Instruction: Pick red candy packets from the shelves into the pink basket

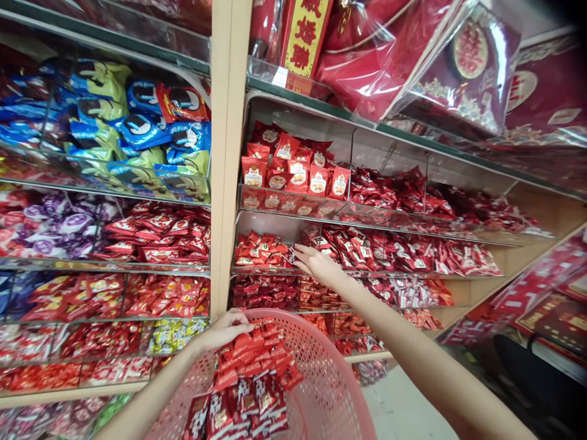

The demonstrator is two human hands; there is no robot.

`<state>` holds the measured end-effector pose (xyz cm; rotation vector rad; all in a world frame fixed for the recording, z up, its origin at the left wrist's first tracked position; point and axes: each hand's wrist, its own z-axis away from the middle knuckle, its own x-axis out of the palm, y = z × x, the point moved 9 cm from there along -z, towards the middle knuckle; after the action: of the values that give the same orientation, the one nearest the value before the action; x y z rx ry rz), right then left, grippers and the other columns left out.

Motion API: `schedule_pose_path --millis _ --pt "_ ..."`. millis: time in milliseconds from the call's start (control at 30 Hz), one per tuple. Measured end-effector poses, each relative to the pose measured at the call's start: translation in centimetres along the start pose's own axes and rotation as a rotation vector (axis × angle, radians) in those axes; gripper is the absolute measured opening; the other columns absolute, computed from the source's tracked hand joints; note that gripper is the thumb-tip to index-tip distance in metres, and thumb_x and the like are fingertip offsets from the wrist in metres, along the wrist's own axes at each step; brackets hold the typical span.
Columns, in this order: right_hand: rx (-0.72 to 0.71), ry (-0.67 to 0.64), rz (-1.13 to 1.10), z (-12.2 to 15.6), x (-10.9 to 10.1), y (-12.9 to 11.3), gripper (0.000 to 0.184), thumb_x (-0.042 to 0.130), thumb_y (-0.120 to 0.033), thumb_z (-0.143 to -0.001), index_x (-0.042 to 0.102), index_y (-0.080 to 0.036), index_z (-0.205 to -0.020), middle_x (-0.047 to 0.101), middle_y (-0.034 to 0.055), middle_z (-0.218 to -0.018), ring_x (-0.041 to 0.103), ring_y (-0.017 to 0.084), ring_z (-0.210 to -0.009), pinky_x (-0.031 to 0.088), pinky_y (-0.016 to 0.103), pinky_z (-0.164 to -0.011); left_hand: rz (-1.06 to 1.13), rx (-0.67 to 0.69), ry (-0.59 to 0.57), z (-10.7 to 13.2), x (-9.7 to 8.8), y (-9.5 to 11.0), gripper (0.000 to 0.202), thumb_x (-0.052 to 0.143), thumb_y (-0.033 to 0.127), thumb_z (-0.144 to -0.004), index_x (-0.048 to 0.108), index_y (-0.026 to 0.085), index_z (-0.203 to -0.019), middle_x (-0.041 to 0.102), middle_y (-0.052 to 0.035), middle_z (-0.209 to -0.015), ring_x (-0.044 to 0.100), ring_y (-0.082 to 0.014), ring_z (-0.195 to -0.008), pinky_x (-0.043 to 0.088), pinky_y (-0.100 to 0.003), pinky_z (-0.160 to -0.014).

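My left hand point(222, 330) grips the rim of a pink perforated plastic basket point(332, 391) at the bottom middle of the view. The basket holds a heap of red snack packets point(247, 382), piled above its rim. My right hand point(316, 264) reaches out over the basket with its fingers apart and holds nothing. Its fingertips are at the front edge of a glass-fronted shelf bin of red-and-white packets point(367, 252). They appear to touch the packets or the glass, but I cannot tell which.
Tiers of glass-fronted bins hold wrapped sweets on both sides of a beige upright post point(227, 140). Blue-and-green packets point(128, 122) fill the upper left, and cookie packets point(293, 171) sit above my right hand. Red decorations in plastic point(413, 61) hang above. Floor point(394, 409) shows below.
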<state>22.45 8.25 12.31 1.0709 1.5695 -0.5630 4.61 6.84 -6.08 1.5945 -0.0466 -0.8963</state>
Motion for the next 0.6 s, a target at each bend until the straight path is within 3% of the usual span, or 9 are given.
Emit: schedule_pose_path --millis 167,267,333,433,500,600 --pt "0.155 0.127 -0.171 1.0 -1.5 1.2 0.039 0.033 -0.02 -0.091 0.05 -0.014 -0.126 0.042 0.0113 -0.136 0.041 0.019 -0.124 0.033 0.035 -0.105 0.003 -0.014 0.005 0.0 0.0 -0.2 0.042 0.053 0.057 -0.071 0.065 0.017 -0.069 0.06 -0.0011 -0.084 0.053 -0.0183 -0.086 0.04 -0.025 -0.077" --pt "0.334 0.375 -0.413 3.0 -3.4 2.6 0.04 0.034 -0.018 -0.089 0.052 -0.017 -0.124 0.045 0.0083 -0.134 0.04 0.018 -0.125 0.031 0.038 -0.106 0.004 -0.011 0.001 0.0 0.0 -0.1 0.042 0.054 0.058 -0.071 0.065 0.017 -0.069 0.06 -0.0012 -0.084 0.053 -0.0181 -0.085 0.04 -0.025 -0.076" --pt "0.477 0.549 -0.692 5.1 -3.6 3.4 0.036 0.039 -0.024 -0.088 0.057 -0.018 -0.119 0.053 0.0074 -0.127 0.046 0.019 -0.12 0.035 0.04 -0.103 0.009 -0.008 -0.008 -0.1 0.0 0.0 0.042 0.053 0.057 -0.071 0.065 0.017 -0.069 0.06 -0.0012 -0.084 0.054 -0.0177 -0.084 0.04 -0.025 -0.076" --pt "0.634 0.635 -1.246 7.5 -0.9 2.8 0.035 0.056 -0.033 -0.079 0.062 -0.02 -0.111 0.062 0.007 -0.114 0.058 0.02 -0.102 0.047 0.04 -0.091 0.041 -0.026 -0.016 -0.1 0.1 0.0 0.04 0.053 0.055 -0.073 0.063 0.016 -0.071 0.06 -0.0008 -0.084 0.054 -0.0166 -0.082 0.04 -0.024 -0.075" --pt "0.691 0.598 -1.567 8.3 1.4 1.1 0.035 0.065 -0.033 -0.072 0.064 -0.02 -0.105 0.066 0.0054 -0.103 0.062 0.016 -0.089 0.051 0.036 -0.084 0.088 -0.047 -0.02 -0.2 0.2 -0.1 0.037 0.054 0.052 -0.073 0.061 0.016 -0.075 0.061 -0.0007 -0.084 0.054 -0.0159 -0.08 0.04 -0.024 -0.074" --pt "0.754 0.513 -1.868 9.4 4.3 -1.6 0.034 0.071 -0.028 -0.067 0.064 -0.02 -0.099 0.067 0.0017 -0.089 0.063 0.011 -0.078 0.053 0.028 -0.078 0.173 -0.063 -0.039 -0.1 0.5 0.0 0.033 0.056 0.048 -0.073 0.058 0.016 -0.08 0.061 -0.0003 -0.082 0.054 -0.015 -0.078 0.04 -0.024 -0.072"
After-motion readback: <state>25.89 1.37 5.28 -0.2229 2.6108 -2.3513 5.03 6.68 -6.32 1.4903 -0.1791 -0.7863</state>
